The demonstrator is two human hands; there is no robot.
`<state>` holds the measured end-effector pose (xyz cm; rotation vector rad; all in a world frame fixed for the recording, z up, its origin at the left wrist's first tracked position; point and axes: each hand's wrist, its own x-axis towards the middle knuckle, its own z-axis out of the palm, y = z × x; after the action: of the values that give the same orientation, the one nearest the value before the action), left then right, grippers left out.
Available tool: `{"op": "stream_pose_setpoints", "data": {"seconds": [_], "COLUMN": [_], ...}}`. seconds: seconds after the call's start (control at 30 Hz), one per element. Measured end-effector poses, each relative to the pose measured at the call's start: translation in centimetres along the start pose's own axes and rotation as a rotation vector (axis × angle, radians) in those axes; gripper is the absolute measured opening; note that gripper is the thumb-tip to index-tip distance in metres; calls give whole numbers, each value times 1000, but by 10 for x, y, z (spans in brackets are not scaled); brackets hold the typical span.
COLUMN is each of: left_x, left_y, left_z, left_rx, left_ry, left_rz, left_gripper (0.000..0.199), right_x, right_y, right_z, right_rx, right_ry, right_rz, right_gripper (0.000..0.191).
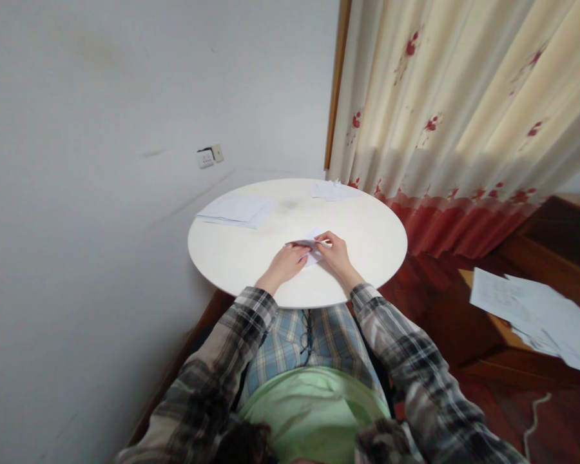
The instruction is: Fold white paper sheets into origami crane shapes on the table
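Near the front of a round white table [251, 264], a small folded sheet of white paper [314, 259] lies between my two hands. My left hand [290, 261] is closed on its left side, with the fingers partly under a raised flap. With thumb and fingertips together, my right hand [333, 250] pinches the right edge of the paper. The exact folds are too small to make out, and parts of the sheet are hidden by my fingers.
A stack of white paper [236, 209] sits at the table's left rear. Smaller paper pieces [331, 190] lie at its far edge. To the right, loose sheets [536, 316] rest on brown wooden furniture [468, 328]. Beyond the table are a wall socket [205, 158] and a curtain [444, 129].
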<state>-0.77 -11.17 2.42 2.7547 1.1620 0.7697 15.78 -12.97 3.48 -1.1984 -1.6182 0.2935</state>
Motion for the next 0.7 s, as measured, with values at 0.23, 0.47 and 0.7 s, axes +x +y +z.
{"op": "stream_pose_setpoints", "data": {"seconds": [0.23,0.47,0.7], "left_x": [-2,-4,-4], "left_y": [9,14,17], "left_z": [-8,-11,-13], "left_rx": [24,148,183], "left_ry": [-2,-19,-29], "left_rz": [-14,13,-31], "left_gripper": [30,34,36], "right_x": [-1,-3,-2], "right_y": [0,-3,-6], "right_z": [0,-2,-3], "right_rx": [10,23,15], "right_ry": [66,138,213], "right_rz": [-6,-29,-65], "right_gripper": [10,13,12]}}
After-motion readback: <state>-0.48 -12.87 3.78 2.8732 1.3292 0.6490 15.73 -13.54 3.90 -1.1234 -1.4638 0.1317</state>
